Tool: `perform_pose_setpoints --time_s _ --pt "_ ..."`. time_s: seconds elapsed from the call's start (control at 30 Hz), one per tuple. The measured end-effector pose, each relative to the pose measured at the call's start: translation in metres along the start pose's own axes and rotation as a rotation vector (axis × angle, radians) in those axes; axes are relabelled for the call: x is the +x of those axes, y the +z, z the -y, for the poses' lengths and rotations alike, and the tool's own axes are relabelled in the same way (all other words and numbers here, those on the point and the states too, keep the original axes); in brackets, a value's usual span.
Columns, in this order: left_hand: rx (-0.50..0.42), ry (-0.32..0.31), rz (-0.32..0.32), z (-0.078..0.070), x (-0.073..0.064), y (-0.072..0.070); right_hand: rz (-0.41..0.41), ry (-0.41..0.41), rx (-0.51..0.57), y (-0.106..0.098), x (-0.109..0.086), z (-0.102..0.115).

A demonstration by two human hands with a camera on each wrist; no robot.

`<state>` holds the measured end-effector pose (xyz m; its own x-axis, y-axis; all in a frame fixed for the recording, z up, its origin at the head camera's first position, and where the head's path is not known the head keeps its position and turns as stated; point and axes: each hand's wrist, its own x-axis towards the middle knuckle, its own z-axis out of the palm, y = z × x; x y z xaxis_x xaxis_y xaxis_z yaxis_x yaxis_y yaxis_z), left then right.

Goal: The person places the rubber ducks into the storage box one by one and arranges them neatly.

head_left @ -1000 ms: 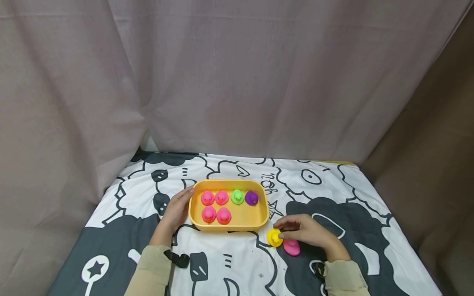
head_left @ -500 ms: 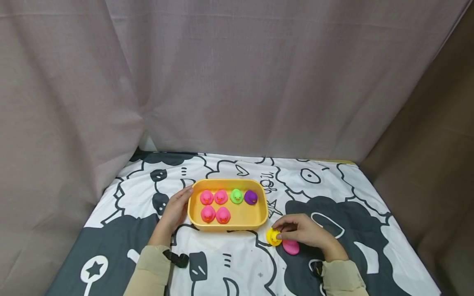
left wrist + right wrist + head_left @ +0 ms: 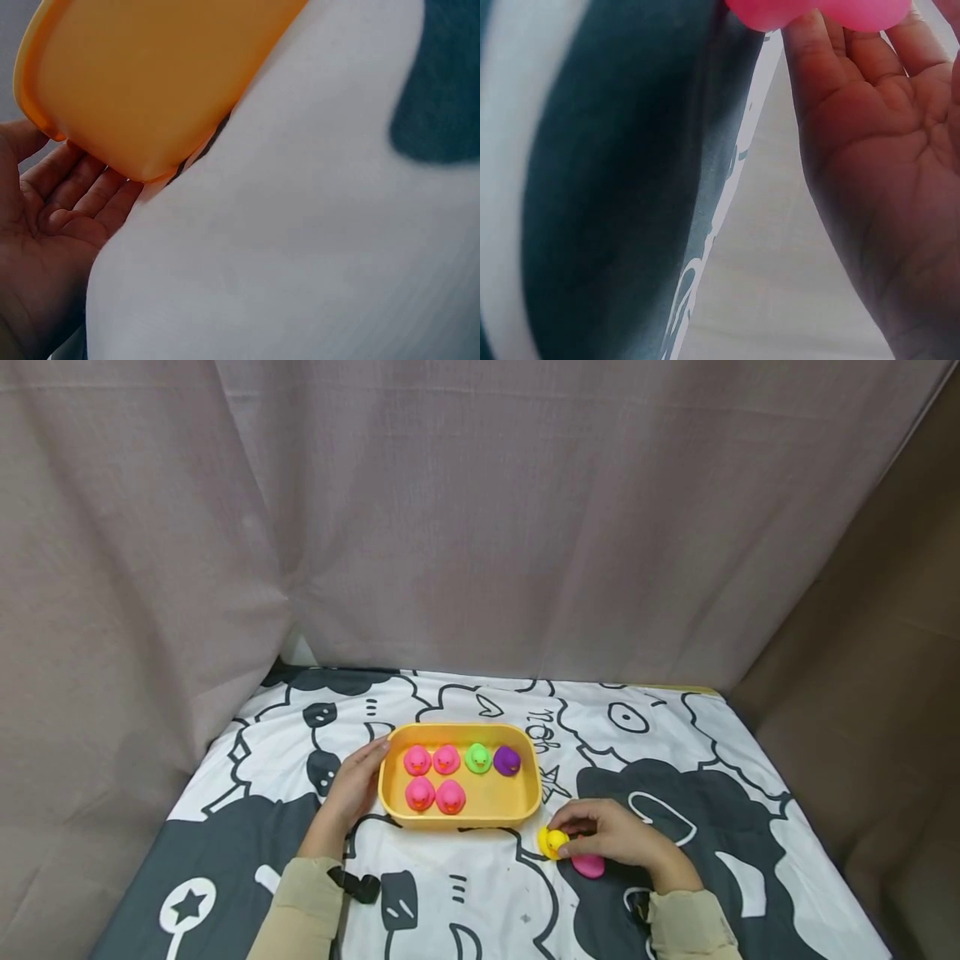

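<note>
A yellow tray (image 3: pixel 495 802) holds several small rubber ducks: pink ducks (image 3: pixel 417 760) at the left, plus a green duck (image 3: pixel 478 758) and a purple duck (image 3: pixel 507 761) in the far row. My left hand (image 3: pixel 356 783) grips the tray's left end, its thumb at the rim and fingers against the side in the left wrist view. Just off the tray's near right corner, my right hand (image 3: pixel 615 833) pinches a yellow duck (image 3: pixel 552 842) between thumb and fingers. Partly under that hand lies another pink duck (image 3: pixel 588 865) on the cloth, also seen at the top of the right wrist view.
A black-and-white patterned cloth (image 3: pixel 465 902) covers the table. Grey-brown curtains (image 3: pixel 480 527) hang behind and at both sides. Dark straps show at both wrists, near the beige sleeves (image 3: pixel 303 906).
The yellow duck has turned a little in my right hand's fingers, staying at about the same spot. My left hand keeps its place at the tray, and the ducks inside have not moved.
</note>
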<state>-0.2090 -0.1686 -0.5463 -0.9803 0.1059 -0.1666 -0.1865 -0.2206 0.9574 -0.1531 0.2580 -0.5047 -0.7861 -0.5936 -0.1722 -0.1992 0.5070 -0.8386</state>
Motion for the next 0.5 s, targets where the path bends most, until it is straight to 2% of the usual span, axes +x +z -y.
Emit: perform_pose_setpoints --time_s 0.23,0.5 --pt "-0.011 0.001 0.002 -0.0021 -0.0015 -0.0003 -0.024 0.013 -0.030 -0.0002 0.0002 0.0029" --pt "-0.022 0.001 0.022 -0.0014 -0.0022 0.0002 -0.049 0.005 0.004 -0.0006 -0.0019 -0.0006"
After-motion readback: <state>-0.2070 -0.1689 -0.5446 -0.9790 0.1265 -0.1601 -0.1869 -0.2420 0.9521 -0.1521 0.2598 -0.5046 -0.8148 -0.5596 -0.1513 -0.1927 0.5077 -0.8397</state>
